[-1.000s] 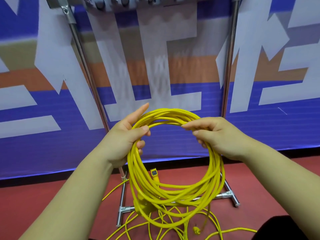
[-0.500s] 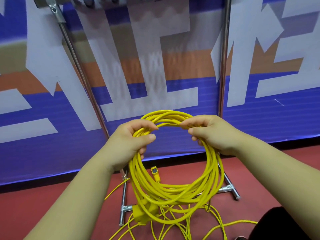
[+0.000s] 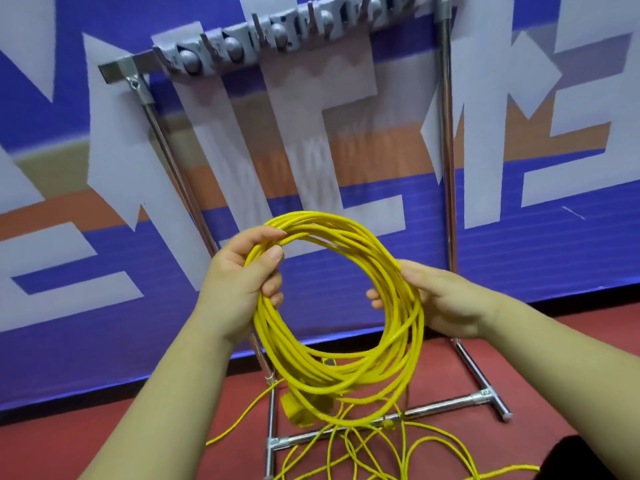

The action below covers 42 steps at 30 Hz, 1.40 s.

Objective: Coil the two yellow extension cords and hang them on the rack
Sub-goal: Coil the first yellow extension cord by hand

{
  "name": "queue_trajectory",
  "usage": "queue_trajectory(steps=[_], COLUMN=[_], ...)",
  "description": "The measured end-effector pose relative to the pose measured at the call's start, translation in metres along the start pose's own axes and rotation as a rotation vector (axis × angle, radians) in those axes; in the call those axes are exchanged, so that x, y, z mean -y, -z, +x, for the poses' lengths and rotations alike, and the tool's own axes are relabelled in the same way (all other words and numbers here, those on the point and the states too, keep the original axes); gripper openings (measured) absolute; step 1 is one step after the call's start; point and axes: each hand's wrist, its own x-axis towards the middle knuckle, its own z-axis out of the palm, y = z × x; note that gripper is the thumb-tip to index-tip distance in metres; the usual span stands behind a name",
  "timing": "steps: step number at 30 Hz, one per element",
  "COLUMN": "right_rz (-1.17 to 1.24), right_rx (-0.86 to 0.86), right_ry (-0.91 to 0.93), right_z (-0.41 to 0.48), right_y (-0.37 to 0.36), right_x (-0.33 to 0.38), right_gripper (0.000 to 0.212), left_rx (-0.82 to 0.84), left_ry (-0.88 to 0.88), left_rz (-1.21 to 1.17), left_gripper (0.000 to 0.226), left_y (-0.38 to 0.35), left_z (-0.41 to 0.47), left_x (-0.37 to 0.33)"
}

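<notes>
Your left hand [image 3: 239, 285] curls its fingers [image 3: 266, 234] round one side of the yellow cord ring [image 3: 332, 379] and your right hand [image 3: 446, 303] wraps the other side, so the coiling looks about done, and next you must hang it on the rack [image 3: 446, 133] up above your fingers.

Coiled cord [image 3: 322, 375]: smooth yellow plastic jacket, slight sheen. Loose cord [image 3: 349, 441] on the floor: same jacket. Socket block [image 3: 301, 410]: yellow moulded plastic; finish blurred.

Rack [image 3: 446, 168]: round metal tubing, bright polished finish, reflective. Tee fittings [image 3: 483, 398]: bare metal, duller than the tubes. Hook rail [image 3: 277, 32]: grey and matt, with rounded grey knobs that catch some light; material cannot be told.

Floor [image 3: 104, 427]: red, matt, finely grained surface. Backdrop [image 3: 554, 254]: printed sheet with fine horizontal ribbing, low sheen.
</notes>
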Motion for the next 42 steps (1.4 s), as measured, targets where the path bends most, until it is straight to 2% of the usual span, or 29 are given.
queue_trajectory(steps=[3,7,8,11,13,16,18,21,26,30,33,36,39,40,42], right_rz=[0.037,-0.065,-0.076,-0.113,-0.135,-0.312,-0.395,-0.433,-0.328,-0.432,-0.713,-0.903,-1.11,-1.086,-0.877], right_rx=[-0.015,0.039,0.044,0.039,0.021,0.008,-0.065,-0.208,-0.394,-0.393,-0.32,-0.246,-0.227,-0.265,-0.374], right_ry=[-0.051,-0.212,-0.237,-0.307,-0.362,-0.42,-0.43,-0.339,-0.124,-0.079,-0.05,-0.205,-0.436,-0.474,-0.471], right_z=[0.006,0.015,0.016,0.012,0.006,-0.001,-0.004,-0.003,0.01,0.014,0.012,0.012,0.006,0.005,0.006], right_y=[-0.003,-0.005,-0.003,0.003,0.008,0.015,0.018,0.016,0.004,-0.014,-0.024,-0.023,-0.014,-0.01,-0.001], right_x=[-0.006,-0.022,-0.025,-0.029,-0.032,-0.038,-0.043,-0.042,-0.032,-0.023,-0.016,-0.016,-0.018,-0.019,-0.023], right_gripper=[0.102,0.122,0.118,0.08,0.064,0.036,0.019,0.023,0.023,0.02,0.014,0.019,0.012,0.014,0.013], left_rx=[-0.049,-0.125,-0.149,-0.245,-0.306,-0.376,-0.401,-0.415,-0.387,-0.334,-0.296,-0.284,-0.35,-0.389,-0.453], left_ry=[-0.018,-0.078,-0.093,-0.125,-0.132,-0.122,-0.103,-0.061,0.028,0.057,0.065,0.079,0.076,0.084,0.102], left_rz=[-0.011,-0.053,-0.068,-0.106,-0.116,-0.126,-0.133,-0.125,-0.045,0.078,0.202,0.245,0.209,0.193,0.178], left_gripper=[0.04,0.033,0.03,0.027,0.025,0.025,0.024,0.024,0.024,0.021,0.023,0.026,0.024,0.024,0.024], left_y=[0.004,0.012,0.015,0.023,0.029,0.04,0.045,0.048,0.045,0.038,0.033,0.03,0.034,0.038,0.046], left_z=[0.007,0.018,0.02,0.024,0.026,0.028,0.028,0.026,0.016,0.009,0.006,0.003,0.006,0.008,0.01], left_x=[-0.012,-0.025,-0.028,-0.03,-0.027,-0.016,-0.006,0.012,0.04,0.054,0.067,0.078,0.08,0.08,0.083])
